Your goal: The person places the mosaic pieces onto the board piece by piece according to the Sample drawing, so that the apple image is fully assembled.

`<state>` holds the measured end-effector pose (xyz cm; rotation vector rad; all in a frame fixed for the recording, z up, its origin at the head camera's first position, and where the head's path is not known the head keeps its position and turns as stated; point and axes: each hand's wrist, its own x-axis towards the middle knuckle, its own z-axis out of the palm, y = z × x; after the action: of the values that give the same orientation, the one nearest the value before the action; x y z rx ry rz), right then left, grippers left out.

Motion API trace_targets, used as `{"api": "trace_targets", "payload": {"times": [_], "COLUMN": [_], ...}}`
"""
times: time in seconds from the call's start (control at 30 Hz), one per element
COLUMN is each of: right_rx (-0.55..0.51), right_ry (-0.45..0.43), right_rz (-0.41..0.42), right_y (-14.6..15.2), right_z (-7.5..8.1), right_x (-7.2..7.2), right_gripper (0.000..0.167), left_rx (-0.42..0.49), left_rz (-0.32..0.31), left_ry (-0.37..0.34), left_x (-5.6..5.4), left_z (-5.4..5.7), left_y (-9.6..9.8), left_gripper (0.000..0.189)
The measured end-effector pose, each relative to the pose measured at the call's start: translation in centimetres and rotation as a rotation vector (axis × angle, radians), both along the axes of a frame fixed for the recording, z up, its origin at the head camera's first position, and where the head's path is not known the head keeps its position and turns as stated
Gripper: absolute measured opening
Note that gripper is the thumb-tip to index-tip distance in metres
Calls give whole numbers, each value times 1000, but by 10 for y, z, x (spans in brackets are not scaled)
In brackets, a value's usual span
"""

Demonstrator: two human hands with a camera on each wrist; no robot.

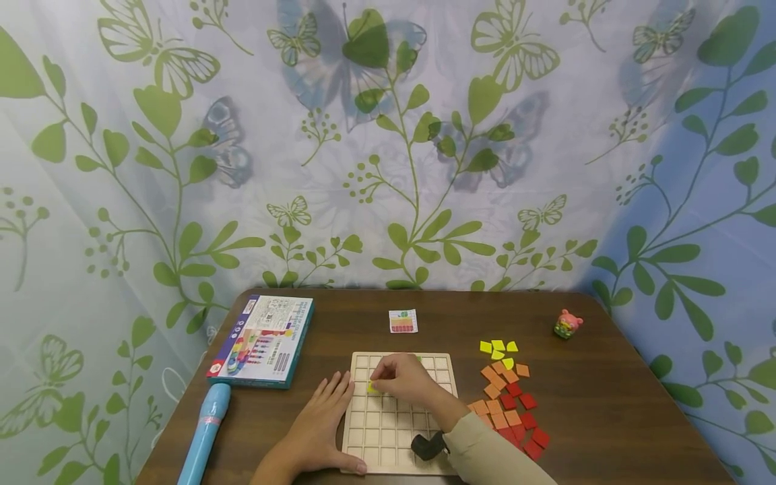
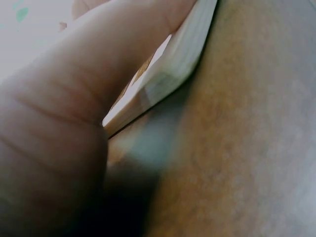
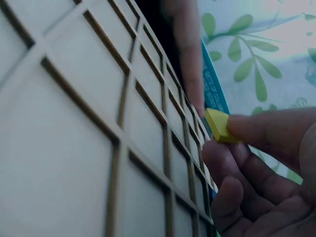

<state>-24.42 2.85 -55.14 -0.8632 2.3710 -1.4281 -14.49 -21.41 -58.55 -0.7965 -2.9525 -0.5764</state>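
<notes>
A pale wooden grid board point(image 1: 378, 438) with square cells lies on the table. My right hand point(image 1: 403, 378) is over its upper part, and thumb and fingertips pinch a small yellow tile point(image 3: 220, 126). In the head view the yellow tile point(image 1: 372, 388) shows under the fingertips, over the left columns. My left hand point(image 1: 321, 423) lies along the board's left side, fingers extended by the edge and thumb at the near left corner. The left wrist view shows that thumb point(image 2: 98, 64) against the board's edge point(image 2: 163, 76). A bit of green shows behind the right hand.
Right of the board lie loose yellow tiles point(image 1: 498, 355), orange tiles point(image 1: 492, 377) and red tiles point(image 1: 528, 421). A small printed card point(image 1: 403, 321) lies beyond it. At left are a flat box point(image 1: 263, 340) and a blue microphone point(image 1: 206, 431); a pink figurine point(image 1: 567, 324) stands far right.
</notes>
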Motion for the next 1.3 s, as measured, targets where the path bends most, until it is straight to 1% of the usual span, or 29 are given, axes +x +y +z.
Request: {"api": "trace_targets", "payload": {"times": [0.17, 0.3, 0.53, 0.77, 0.87, 0.93, 1.0, 1.07, 1.2, 1.3], "right_rx": [56, 105, 204, 325, 355, 369, 392, 422, 474, 466], "right_ry": [57, 110, 140, 267, 294, 297, 292, 287, 306, 319], "right_rz": [-48, -76, -129, -144, -149, -143, -121, -81, 0, 0], "right_y": [-17, -26, -35, -41, -42, -43, -42, -41, -38, -34], "right_z": [-2, -1, 4, 4, 3, 4, 6, 9, 14, 15], "right_x": [5, 10, 19, 22, 23, 23, 24, 24, 26, 28], "right_gripper": [7, 7, 6, 4, 6, 7, 11, 16, 27, 36], "left_rx": [0, 14, 31, 22, 18, 17, 17, 20, 31, 34], "left_rz": [-9, -11, -19, -18, -16, -15, -17, -20, -24, -27], "left_ry": [14, 11, 2, 2, 4, 2, 5, 7, 25, 31], "left_x": [0, 0, 2, 2, 2, 2, 1, 1, 1, 2], "left_z": [0, 0, 2, 5, 6, 6, 6, 6, 4, 3], "left_y": [0, 0, 1, 0, 0, 0, 0, 0, 0, -1], "left_gripper": [146, 146, 145, 145, 146, 145, 145, 144, 144, 143]}}
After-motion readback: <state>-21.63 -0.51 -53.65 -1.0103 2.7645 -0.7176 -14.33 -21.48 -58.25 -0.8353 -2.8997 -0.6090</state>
